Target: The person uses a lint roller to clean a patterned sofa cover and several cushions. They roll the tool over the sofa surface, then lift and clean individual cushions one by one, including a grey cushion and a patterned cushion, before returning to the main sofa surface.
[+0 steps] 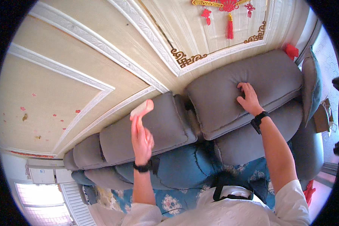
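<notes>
My left hand (142, 144) is raised in front of the grey sofa's back cushions, with its fingers around a pale, folded thing (139, 110), possibly cloth; the glare hides its material. Behind it is a grey back cushion (166, 121). My right hand (249, 99) rests on another grey back cushion (220, 101), its fingers bent and thumb apart. Creases spread in the fabric at the fingertips. A black watch (260, 121) circles the right wrist, and a dark band (141, 166) the left.
Sofa seats (183, 166) run below the back cushions, above a blue floral textile (171, 203). A teal-edged cushion (311, 84) stands at the right end, near a brown box (322, 116). Red tasselled ornaments (229, 28) hang on the panelled wall (101, 50).
</notes>
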`<state>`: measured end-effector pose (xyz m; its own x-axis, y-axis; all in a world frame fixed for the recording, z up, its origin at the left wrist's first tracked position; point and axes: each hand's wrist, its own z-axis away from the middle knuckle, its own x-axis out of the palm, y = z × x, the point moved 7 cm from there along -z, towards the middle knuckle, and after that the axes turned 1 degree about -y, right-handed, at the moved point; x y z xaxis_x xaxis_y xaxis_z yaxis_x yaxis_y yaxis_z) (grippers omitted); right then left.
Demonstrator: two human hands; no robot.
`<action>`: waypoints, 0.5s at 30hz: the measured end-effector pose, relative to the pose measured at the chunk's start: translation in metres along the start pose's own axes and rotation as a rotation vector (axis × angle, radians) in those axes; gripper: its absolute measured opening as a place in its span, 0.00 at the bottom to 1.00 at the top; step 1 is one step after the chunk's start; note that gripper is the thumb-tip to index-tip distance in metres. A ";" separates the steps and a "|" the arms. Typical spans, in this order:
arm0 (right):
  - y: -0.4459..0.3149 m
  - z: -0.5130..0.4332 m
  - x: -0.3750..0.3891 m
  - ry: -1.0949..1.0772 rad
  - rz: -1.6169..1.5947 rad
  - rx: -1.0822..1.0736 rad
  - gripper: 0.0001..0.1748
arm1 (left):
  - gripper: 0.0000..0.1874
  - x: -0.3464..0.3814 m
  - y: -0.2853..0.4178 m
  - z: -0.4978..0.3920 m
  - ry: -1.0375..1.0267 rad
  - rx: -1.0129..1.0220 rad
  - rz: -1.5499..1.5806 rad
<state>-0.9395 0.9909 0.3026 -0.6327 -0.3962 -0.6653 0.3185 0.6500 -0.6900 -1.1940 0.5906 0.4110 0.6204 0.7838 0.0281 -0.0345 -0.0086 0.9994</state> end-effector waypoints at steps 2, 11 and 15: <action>-0.002 0.000 0.000 -0.004 0.000 -0.015 0.25 | 0.26 -0.003 -0.012 -0.025 0.012 -0.148 0.050; -0.001 0.001 -0.001 0.016 0.005 -0.030 0.26 | 0.31 -0.014 -0.055 0.116 0.024 -0.324 -0.101; 0.002 0.000 0.001 -0.004 -0.006 0.012 0.26 | 0.31 -0.023 -0.076 0.138 0.030 -0.307 -0.165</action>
<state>-0.9392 0.9913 0.3006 -0.6317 -0.4023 -0.6626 0.3238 0.6397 -0.6971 -1.0969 0.4876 0.3369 0.6145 0.7768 -0.1379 -0.1730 0.3033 0.9371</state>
